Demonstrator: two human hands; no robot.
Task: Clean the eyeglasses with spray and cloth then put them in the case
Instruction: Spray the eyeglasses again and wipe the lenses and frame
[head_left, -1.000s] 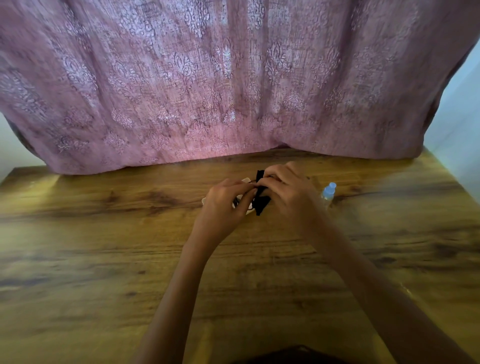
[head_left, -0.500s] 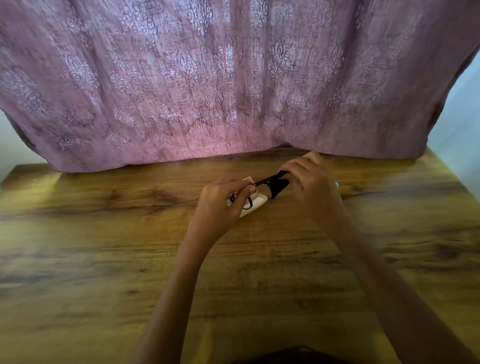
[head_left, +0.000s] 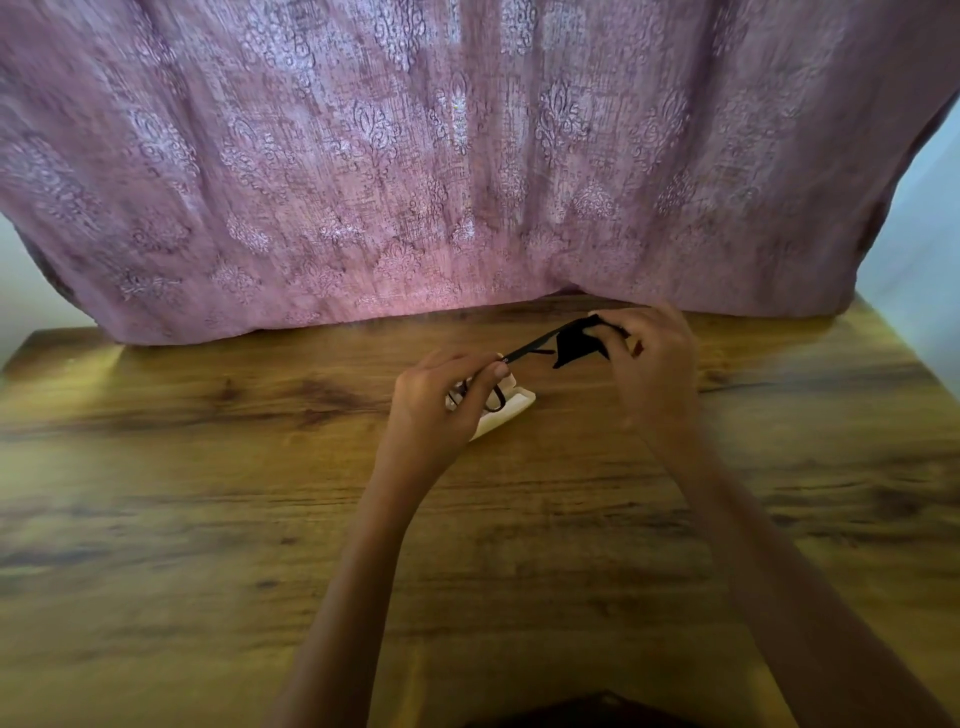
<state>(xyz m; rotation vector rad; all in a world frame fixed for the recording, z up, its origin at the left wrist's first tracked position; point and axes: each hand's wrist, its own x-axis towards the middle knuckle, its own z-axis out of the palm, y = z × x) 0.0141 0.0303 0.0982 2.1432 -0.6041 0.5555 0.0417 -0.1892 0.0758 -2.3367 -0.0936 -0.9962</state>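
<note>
**Eyeglasses held between two hands above a wooden table**

Item 1. Eyeglasses (head_left: 485, 395), dark-framed. The lens end sat inside the curled left hand (head_left: 441, 400), thumb and fingers closed round the frame. One temple arm ran up and to the right from that hand, straight and thin, to the right hand (head_left: 654, 364). The glasses were off the table surface, held over the case.

Item 2. Cloth (head_left: 576, 345), black, small, bunched. It was pinched round the far end of the temple arm by the right hand's fingertips (head_left: 631, 345), which were closed on cloth and arm together. A loose corner hung down below the arm.

Item 3. Case (head_left: 511, 410), pale cream, lying on the table directly below the left hand and partly hidden by it. Whether it stood open or shut could not be told.

Item 4. Table (head_left: 208, 519), wood-grain top, brown with darker streaks. Both forearms reached across it from the near edge.

Item 5. Curtain (head_left: 467, 156), mauve with a paler woven pattern, hanging behind the table, its hem meeting the far edge.
</note>
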